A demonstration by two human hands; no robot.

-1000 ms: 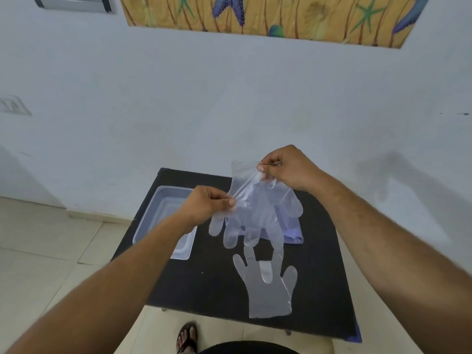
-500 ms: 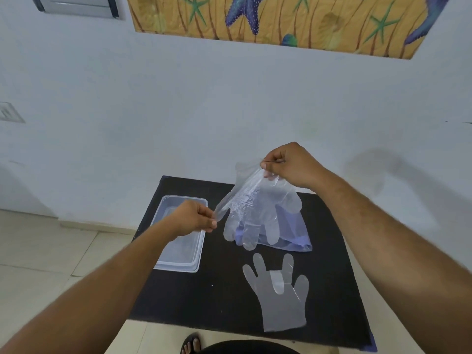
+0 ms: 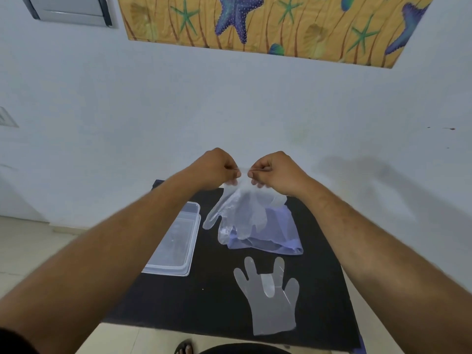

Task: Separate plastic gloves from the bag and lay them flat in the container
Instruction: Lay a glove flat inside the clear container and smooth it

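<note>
My left hand (image 3: 215, 168) and my right hand (image 3: 277, 171) pinch the cuff of a bunch of clear plastic gloves (image 3: 240, 213), held in the air above the black table (image 3: 204, 297). The glove fingers hang downward. Under them lies a pale purple bag (image 3: 278, 238), flat on the table. One clear glove (image 3: 270, 295) rests flat near the table's front edge, fingers pointing away from me. A clear rectangular container (image 3: 190, 241) sits at the left side of the table, partly behind my left forearm.
A white wall stands right behind the table, with a starfish picture (image 3: 268, 24) high up. Tiled floor lies to the left. A sandalled foot (image 3: 185, 348) shows below the table's front edge.
My left hand rose from beside the container and came up to the right hand, so both now pinch the cuff close together. The glove bunch hangs narrower.
</note>
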